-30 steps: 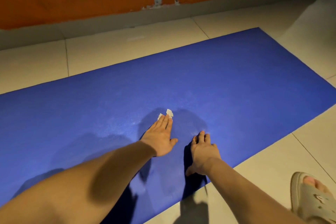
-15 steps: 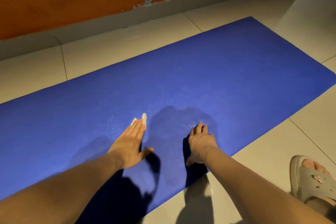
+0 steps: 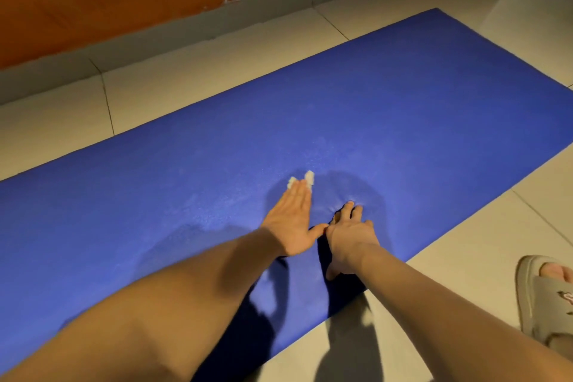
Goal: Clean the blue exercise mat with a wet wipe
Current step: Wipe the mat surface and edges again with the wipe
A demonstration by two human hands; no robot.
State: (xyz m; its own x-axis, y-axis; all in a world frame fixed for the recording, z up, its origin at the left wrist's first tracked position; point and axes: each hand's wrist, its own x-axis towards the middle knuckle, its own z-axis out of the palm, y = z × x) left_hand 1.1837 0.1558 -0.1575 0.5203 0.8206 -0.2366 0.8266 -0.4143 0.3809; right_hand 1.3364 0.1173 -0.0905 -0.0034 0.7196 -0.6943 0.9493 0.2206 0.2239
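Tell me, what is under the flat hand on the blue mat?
A white wet wipe pokes out past the fingertips of the left hand. The rest of it is covered by the hand, so its shape is hidden. Below it is the blue mat.

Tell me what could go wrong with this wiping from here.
1. The wet wipe is bunched small under the flat left hand. Only bits of it poke past the fingertips, so it may slip out or leave streaks on the mat.
2. The fingertips of the right hand dimple the mat, so a hard stroke could wrinkle it or shift it on the tiles.
3. The hands nearly touch, so a stroke rightward might bump the right hand.
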